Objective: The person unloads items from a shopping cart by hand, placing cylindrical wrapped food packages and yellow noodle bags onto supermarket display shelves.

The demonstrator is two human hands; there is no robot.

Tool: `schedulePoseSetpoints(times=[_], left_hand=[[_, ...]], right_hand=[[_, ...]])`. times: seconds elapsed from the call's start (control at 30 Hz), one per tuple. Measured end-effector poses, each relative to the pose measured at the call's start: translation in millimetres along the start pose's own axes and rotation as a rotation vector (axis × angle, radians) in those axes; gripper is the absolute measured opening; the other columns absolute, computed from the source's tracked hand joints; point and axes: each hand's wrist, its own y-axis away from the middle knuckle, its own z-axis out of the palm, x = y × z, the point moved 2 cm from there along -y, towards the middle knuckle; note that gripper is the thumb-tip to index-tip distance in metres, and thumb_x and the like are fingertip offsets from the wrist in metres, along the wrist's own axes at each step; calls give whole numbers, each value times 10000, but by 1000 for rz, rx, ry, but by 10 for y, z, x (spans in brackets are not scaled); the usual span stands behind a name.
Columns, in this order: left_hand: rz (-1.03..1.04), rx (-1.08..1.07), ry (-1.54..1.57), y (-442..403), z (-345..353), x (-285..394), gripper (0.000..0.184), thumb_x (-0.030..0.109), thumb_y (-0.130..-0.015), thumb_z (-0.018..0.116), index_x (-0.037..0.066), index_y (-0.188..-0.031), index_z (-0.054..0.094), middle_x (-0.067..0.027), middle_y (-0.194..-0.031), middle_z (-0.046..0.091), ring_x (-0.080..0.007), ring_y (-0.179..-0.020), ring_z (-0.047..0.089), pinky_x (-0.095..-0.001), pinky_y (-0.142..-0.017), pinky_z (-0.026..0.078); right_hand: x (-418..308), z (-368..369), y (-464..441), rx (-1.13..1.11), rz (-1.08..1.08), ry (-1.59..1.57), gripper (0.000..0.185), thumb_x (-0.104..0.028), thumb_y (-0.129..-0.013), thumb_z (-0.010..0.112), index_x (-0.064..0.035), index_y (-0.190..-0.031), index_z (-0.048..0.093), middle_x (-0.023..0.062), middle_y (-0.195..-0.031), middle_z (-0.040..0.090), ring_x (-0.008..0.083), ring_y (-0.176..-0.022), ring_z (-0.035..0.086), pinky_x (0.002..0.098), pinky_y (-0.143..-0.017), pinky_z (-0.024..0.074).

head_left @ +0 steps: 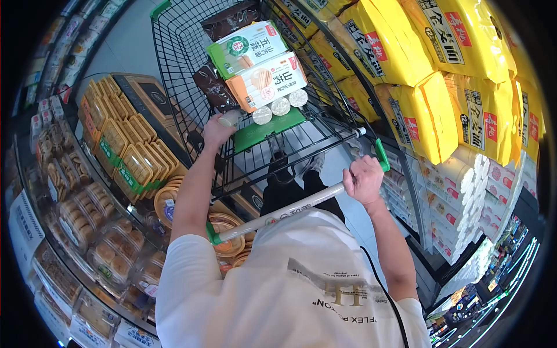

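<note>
My left hand [218, 131] reaches over the left side of the shopping cart [248, 158], its fingers closed around a small pale cylindrical container [231, 118]. Beside it, three round silver-topped containers [281, 106] stand in a row along the cart's green panel [270, 131]. Behind them lie a white-and-orange noodle pack [268, 81] and a white-and-green noodle pack [248, 46]. Dark brown packages [213, 87] rest next to these packs. My right hand [364, 178] is wrapped round the right end of the grey cart handle [284, 212].
Large yellow noodle bags [415, 116] are stacked on the right, close to the cart. White-and-pink packs [449, 203] fill the shelf below. To the left are trays of boxed goods [130, 136] and clear packs of baked goods [119, 249]. Tiled floor [130, 46] shows ahead.
</note>
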Motion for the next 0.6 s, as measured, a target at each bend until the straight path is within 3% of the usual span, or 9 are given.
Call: schedulePoseSetpoints(times=[0.07,0.23,0.33,0.37,0.43,0.5,0.57,0.6], left_hand=[[-5,-14,-6,372,-464,141,709,305,-635,835,67,-1281,667,-189,-1142,728,-328,-1072,702,-386,-962,545],[227,62,169,1387,-1463,494,616,218,-659,820,6,-1218,672,-174,-1032,745,-256,-966,724,-342,-889,551],[460,100,287,1957,-2008,815,559,137,-631,774,-14,-1159,670,-127,-948,729,-182,-891,697,-307,-842,541],[526,71,349,2167,-2181,975,558,118,-622,752,-15,-1157,665,-107,-949,717,-171,-889,686,-296,-842,534],[654,-8,454,2628,-2467,1380,603,123,-592,715,-23,-1173,640,-85,-986,684,-153,-918,661,-276,-851,515],[807,-87,532,3005,-2624,1737,660,173,-579,705,-49,-1194,611,-110,-1013,685,-165,-941,667,-276,-861,513],[951,-205,549,3244,-2623,2038,819,360,-591,739,-98,-1245,560,-138,-1065,689,-196,-973,688,-274,-876,508],[1065,-273,608,3356,-2547,2237,814,389,-638,736,-113,-1252,553,-152,-1067,682,-191,-955,686,-271,-871,509]], right_hand=[[-12,-18,-11,7,-4,-9,273,-195,-725,705,-116,-590,482,56,-611,475,262,-621,492,384,-575,371],[-24,-6,11,77,-27,-54,311,-194,-734,724,-117,-570,471,49,-587,456,261,-614,485,388,-573,367],[-7,-9,77,-56,68,-46,222,-194,-743,771,-88,-705,580,76,-736,573,280,-767,564,404,-689,449],[-39,-43,48,13,65,-122,251,-202,-727,803,-79,-811,601,92,-854,599,296,-868,574,412,-761,463],[-186,-218,-65,146,61,-264,427,-220,-695,866,-61,-1022,642,123,-1090,650,329,-1068,595,428,-906,492],[-470,-633,-160,188,-28,-350,834,-237,-660,904,-87,-1381,514,165,-1413,507,388,-1330,453,476,-1098,387],[-760,-1148,-184,245,-106,-362,994,-248,-592,939,-109,-1454,464,175,-1437,489,392,-1358,438,483,-1098,390],[-803,-1293,-115,240,-135,-347,1080,-243,-548,956,-121,-1484,432,171,-1437,493,384,-1360,451,474,-1090,401]])
